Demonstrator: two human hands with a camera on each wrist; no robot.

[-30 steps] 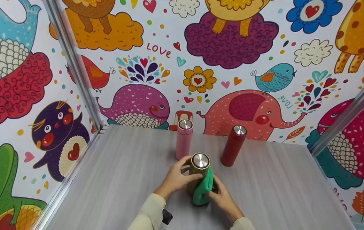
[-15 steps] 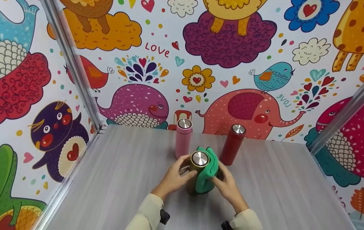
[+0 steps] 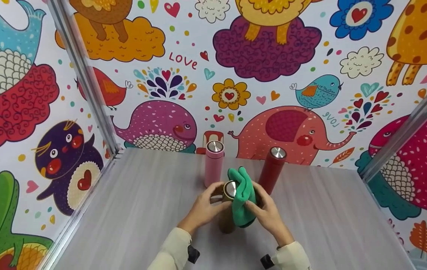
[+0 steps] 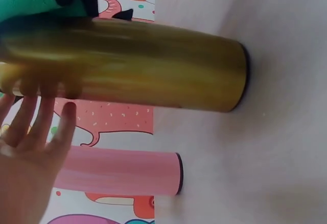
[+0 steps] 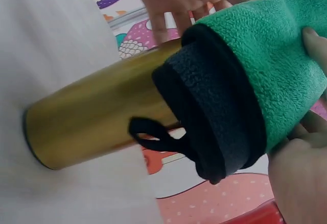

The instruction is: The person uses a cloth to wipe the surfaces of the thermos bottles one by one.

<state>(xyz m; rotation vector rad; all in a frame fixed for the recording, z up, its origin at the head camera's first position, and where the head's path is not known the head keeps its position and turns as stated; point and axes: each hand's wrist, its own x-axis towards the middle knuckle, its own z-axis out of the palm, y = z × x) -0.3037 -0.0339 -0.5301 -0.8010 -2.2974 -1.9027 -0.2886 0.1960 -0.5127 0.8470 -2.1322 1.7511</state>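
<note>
A gold thermos flask (image 3: 226, 222) with a shiny steel lid top stands upright on the table, its base meeting the surface in the left wrist view. My left hand (image 3: 206, 204) holds its upper part from the left, the fingertips along its side. On the opposite side, my right hand (image 3: 269, 213) grips a folded green cleaning cloth (image 3: 244, 204) between thumb and fingers, against the flask's upper side and partly over the lid. Dark grey underside, black edging and a hanging loop of the cloth (image 5: 265, 60) show in the right wrist view.
Behind the gold flask stand a pink thermos flask (image 3: 214, 167) on the left and a red one (image 3: 272, 172) on the right. The grey wood-grain table (image 3: 153, 195) ends at cartoon-printed walls with metal corner posts (image 3: 86, 75).
My right hand has brought the cloth upward along the gold flask, from its lower side to the lid. My left hand stays around the flask's upper part.
</note>
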